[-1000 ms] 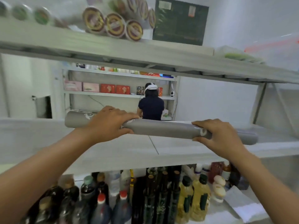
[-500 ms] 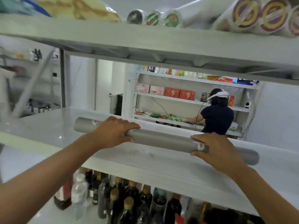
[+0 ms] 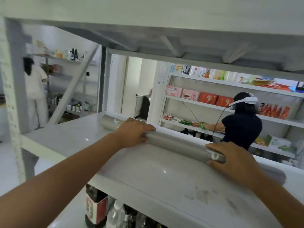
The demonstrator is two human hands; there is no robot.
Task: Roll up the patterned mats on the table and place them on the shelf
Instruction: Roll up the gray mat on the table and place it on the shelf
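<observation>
A grey rolled mat (image 3: 177, 142) lies across the white shelf (image 3: 148, 170), running from about ten o'clock down toward four o'clock. The left hand (image 3: 134, 132) rests palm-down over the roll near its upper end, fingers curled over the far side. The right hand (image 3: 233, 160) wraps the roll toward its lower end, beside a white band (image 3: 214, 156) around it. Below the shelf edge, at six o'clock, stand a dark bottle (image 3: 95, 208) with a red label and a clear bottle (image 3: 117, 214). At two o'clock a person in a dark top (image 3: 241, 127) wearing a white headset faces stocked shelves. At nine o'clock stands a person in white (image 3: 36, 89).
</observation>
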